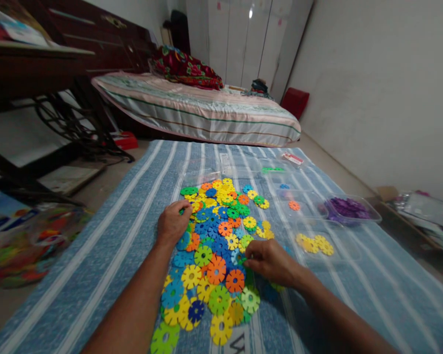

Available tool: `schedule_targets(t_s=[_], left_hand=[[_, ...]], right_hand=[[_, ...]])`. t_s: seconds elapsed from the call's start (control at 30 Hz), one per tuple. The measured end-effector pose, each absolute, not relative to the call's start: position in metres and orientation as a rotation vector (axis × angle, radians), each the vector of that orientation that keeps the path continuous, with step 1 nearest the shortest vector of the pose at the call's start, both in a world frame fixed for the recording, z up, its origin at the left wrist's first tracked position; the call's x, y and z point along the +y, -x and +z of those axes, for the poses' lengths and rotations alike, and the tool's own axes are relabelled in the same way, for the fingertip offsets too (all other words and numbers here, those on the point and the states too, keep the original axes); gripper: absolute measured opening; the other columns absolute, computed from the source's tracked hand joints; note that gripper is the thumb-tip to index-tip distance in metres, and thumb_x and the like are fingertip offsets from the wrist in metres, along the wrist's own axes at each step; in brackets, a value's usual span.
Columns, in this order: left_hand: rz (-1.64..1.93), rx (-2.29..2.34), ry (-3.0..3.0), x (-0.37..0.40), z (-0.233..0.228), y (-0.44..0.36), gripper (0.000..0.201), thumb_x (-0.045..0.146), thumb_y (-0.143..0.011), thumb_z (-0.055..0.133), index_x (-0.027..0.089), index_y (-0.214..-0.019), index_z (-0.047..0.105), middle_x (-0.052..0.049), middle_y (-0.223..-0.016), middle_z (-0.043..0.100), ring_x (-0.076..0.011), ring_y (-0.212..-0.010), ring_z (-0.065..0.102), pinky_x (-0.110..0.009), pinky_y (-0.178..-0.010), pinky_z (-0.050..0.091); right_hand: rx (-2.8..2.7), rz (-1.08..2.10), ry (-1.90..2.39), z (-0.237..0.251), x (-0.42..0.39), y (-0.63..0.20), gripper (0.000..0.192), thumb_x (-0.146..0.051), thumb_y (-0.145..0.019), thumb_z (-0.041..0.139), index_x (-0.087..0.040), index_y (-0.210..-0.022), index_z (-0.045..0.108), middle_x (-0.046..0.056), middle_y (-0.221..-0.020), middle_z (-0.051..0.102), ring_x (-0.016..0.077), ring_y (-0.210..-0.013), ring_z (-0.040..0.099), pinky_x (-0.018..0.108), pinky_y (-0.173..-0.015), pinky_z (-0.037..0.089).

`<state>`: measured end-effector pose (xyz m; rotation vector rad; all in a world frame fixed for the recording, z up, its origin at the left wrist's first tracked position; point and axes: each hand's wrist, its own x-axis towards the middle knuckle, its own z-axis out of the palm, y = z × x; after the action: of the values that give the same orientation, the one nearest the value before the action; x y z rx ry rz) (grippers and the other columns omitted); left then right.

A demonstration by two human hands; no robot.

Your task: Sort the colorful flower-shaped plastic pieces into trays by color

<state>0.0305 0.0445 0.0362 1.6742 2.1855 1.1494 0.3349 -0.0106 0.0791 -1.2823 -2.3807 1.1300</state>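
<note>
Loosely curled, the left hand [173,223] and right hand [269,258] flank the heaped discs [211,275] between them — blur hides whether either grips one. Overlapping discs beside the right hand could scatter if a knuckle catches an edge.

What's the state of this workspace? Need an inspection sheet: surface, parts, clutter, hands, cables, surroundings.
Surface: striped cloth, blue and white, lying mostly flat.
Parts: mixed-colour disc pile mid-cloth; clear boxes beyond it and to its right, one with purple discs, another with yellow discs.
Clutter: red-and-white packet at the cloth's far right.
Left hand: at the pile's left edge, fingers curled; grip unclear.
Right hand: at the pile's right side, fingertips together by a green piece; grip unclear.
Cables: nothing seen.
Surroundings: bed and wardrobe ahead, wall to the right.
</note>
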Motion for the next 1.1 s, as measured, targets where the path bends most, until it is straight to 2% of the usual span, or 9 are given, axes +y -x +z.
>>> schedule_targets(t_s=[0.1,0.2,0.27,0.37,0.43,0.53,0.8,0.93,1.1], left_hand=[[1.161,2.191,-1.666,0.046,0.033,-0.028,0.025,0.038,-0.078,0.052,0.023,-0.082,0.072,-0.004,-0.109,0.077,-0.0233,-0.108,0.068,-0.033,-0.101,0.05],[1.156,2.198,-1.66,0.046,0.033,-0.027,0.024,0.038,-0.077,0.052,0.024,-0.081,0.072,-0.004,-0.11,0.077,-0.0235,-0.109,0.068,-0.034,-0.102,0.05],[1.156,2.193,-1.668,0.046,0.033,-0.027,0.025,0.038,-0.077,0.051,0.024,-0.081,0.071,-0.003,-0.109,0.077,-0.0234,-0.108,0.068,-0.033,-0.101,0.05],[1.17,2.177,-1.683,0.046,0.033,-0.026,0.024,0.038,-0.077,0.051,0.025,-0.079,0.07,-0.002,-0.104,0.078,-0.0231,-0.104,0.069,-0.033,-0.098,0.052],[1.186,2.176,-1.683,0.046,0.032,-0.026,0.023,0.039,-0.076,0.052,0.025,-0.079,0.07,-0.002,-0.104,0.078,-0.023,-0.103,0.069,-0.033,-0.098,0.052],[1.192,2.188,-1.677,0.047,0.031,-0.025,0.025,0.041,-0.077,0.052,0.025,-0.08,0.071,-0.003,-0.107,0.077,-0.0234,-0.106,0.069,-0.034,-0.101,0.05],[1.146,2.198,-1.673,0.045,0.033,-0.029,0.026,0.038,-0.079,0.05,0.023,-0.083,0.071,-0.005,-0.109,0.077,-0.0236,-0.108,0.068,-0.034,-0.102,0.049],[1.134,2.184,-1.701,0.044,0.037,-0.034,0.022,0.035,-0.079,0.051,0.024,-0.078,0.07,-0.003,-0.102,0.078,-0.0216,-0.103,0.068,-0.031,-0.099,0.05],[1.122,2.198,-1.689,0.044,0.039,-0.035,0.022,0.034,-0.079,0.05,0.023,-0.08,0.07,-0.003,-0.1,0.077,-0.0215,-0.101,0.069,-0.031,-0.096,0.05]], right_hand=[[-2.268,1.303,1.225,0.082,-0.005,-0.34,0.006,-0.02,-0.081,0.064,-0.018,-0.076,0.063,-0.005,-0.063,0.056,0.009,-0.056,0.047,0.02,-0.053,0.031],[-2.27,1.248,1.225,0.094,0.011,-0.347,0.008,-0.02,-0.08,0.061,-0.018,-0.073,0.061,-0.006,-0.059,0.051,0.009,-0.053,0.043,0.02,-0.052,0.03],[-2.301,1.064,1.239,0.107,0.032,-0.354,0.009,-0.021,-0.08,0.06,-0.018,-0.072,0.062,-0.005,-0.059,0.052,0.0099,-0.054,0.045,0.021,-0.053,0.032],[-2.144,0.581,1.354,0.132,0.077,-0.366,0.016,-0.03,-0.084,0.057,-0.019,-0.076,0.065,-0.001,-0.061,0.058,0.0125,-0.055,0.05,0.023,-0.055,0.033],[-1.88,0.158,1.47,0.146,0.104,-0.374,0.023,-0.038,-0.088,0.055,-0.02,-0.088,0.069,0.001,-0.064,0.062,0.0158,-0.058,0.054,0.025,-0.057,0.034],[-1.714,-0.099,1.499,0.153,0.122,-0.384,0.031,-0.043,-0.088,0.055,-0.019,-0.099,0.071,0.003,-0.065,0.064,0.0186,-0.061,0.056,0.027,-0.06,0.037],[-1.957,0.305,1.453,0.101,0.057,-0.383,0.031,-0.043,-0.089,0.049,-0.021,-0.087,0.07,0.003,-0.062,0.065,0.0163,-0.054,0.057,0.025,-0.057,0.038],[-2.188,0.51,1.39,0.088,0.018,-0.372,0.031,-0.04,-0.093,0.046,-0.021,-0.091,0.071,0.003,-0.063,0.067,0.0156,-0.054,0.058,0.024,-0.057,0.036],[-2.535,0.725,1.3,0.09,-0.023,-0.354,0.023,-0.028,-0.095,0.05,-0.02,-0.097,0.071,0.004,-0.072,0.071,0.016,-0.064,0.064,0.024,-0.06,0.034]])
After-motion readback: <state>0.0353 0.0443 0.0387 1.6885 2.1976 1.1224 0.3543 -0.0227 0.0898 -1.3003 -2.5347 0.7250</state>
